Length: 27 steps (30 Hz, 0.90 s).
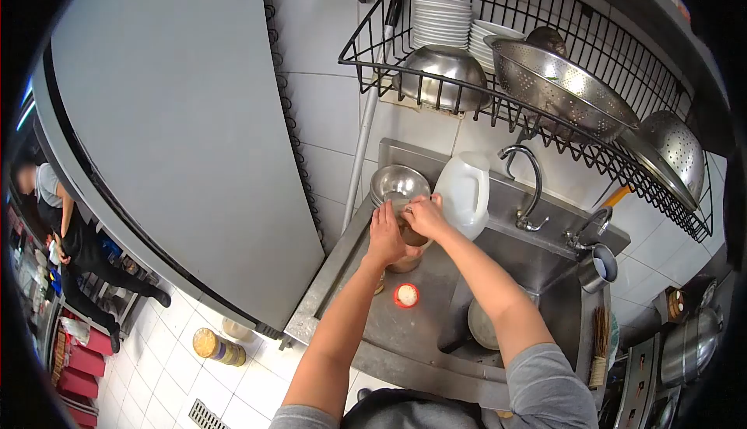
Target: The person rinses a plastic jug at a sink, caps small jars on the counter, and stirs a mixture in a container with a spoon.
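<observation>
Over the steel drainboard [373,322], my two hands meet at a brownish jar-like container [412,236]. My left hand [387,236] is closed around its side. At the top of it, my right hand [425,217] has its fingers bent and pressed together; whatever they grip is hidden. Just behind the hands sits a shiny steel bowl [399,181]. A white translucent plastic jug [464,196] with a handle stands to the right of them. Nearer to me, a red cap [405,295] with a pale inside lies on the drainboard.
Right of the drainboard is a sink basin holding a round pan [486,322], below a curved faucet [531,184]. Above hangs a black wire rack [513,114] with plates, bowls and colanders. A grey refrigerator-like panel [179,141] borders the left. Another person [74,231] stands far left.
</observation>
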### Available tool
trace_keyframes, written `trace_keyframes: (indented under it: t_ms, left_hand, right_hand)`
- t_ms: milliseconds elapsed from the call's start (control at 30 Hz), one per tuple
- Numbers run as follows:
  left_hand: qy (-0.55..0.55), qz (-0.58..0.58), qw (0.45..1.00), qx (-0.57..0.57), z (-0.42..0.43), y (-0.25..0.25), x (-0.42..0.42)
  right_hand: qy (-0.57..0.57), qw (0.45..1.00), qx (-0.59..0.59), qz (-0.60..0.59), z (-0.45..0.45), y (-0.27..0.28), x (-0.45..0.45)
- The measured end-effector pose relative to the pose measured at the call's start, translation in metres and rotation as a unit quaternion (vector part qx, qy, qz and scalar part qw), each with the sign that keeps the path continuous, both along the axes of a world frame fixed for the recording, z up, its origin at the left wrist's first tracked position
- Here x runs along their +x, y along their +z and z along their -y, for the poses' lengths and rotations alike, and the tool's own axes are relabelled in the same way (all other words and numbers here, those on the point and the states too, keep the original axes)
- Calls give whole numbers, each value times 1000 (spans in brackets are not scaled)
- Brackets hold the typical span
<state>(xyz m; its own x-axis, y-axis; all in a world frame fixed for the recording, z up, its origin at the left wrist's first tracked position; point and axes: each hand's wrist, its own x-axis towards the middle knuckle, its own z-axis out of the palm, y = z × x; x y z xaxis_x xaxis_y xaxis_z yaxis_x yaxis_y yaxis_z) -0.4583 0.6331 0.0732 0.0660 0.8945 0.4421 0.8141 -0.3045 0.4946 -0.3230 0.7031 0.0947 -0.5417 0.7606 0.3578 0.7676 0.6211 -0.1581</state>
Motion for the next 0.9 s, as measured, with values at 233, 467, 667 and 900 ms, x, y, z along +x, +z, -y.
trace_keyframes:
  t_ms: [233,467,667,900]
  left_hand:
    - [6,-12,1000,-12,-1,2,1]
    - [-1,-40,999,19,0,-1,-1]
    - [-6,0,1000,-7,4,6,0]
    - [-3,-52,998,22,-3,-5,-1]
  right_hand:
    - [2,992,-106,66,6,7,3]
    - [0,998,13,-58,4,-4,-4]
    - [-13,991,-85,104,11,26,4]
    - [-22,997,-48,-49,4,-9,-16]
